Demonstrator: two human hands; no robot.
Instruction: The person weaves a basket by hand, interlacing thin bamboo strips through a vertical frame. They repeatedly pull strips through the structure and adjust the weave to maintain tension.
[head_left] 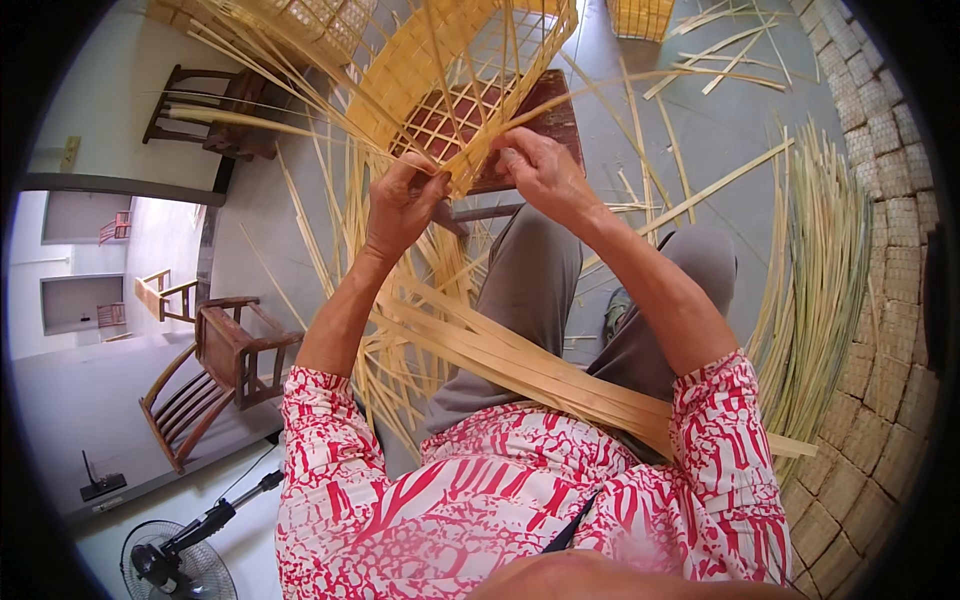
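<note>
Half-woven bamboo basket [450,70] held at 12 o'clock, resting on dark wooden stool [540,110] before knees. Lower rim edge gripped by both hands. Left hand [400,205] at 11 o'clock, fingers curled, strip end pinched against rim. Right hand [540,170] at 12 o'clock, fingertips pressed together on rim strip. Step judged: weaving along rim, strip being tucked. Next move judged to need firm pull and steady rim. Long flat strips [520,365] laid across lap. Strip bundle [820,270] on grey floor at 3 o'clock. Wooden chairs [225,360] at 9 o'clock; fan [175,560] at 7 o'clock.
</note>
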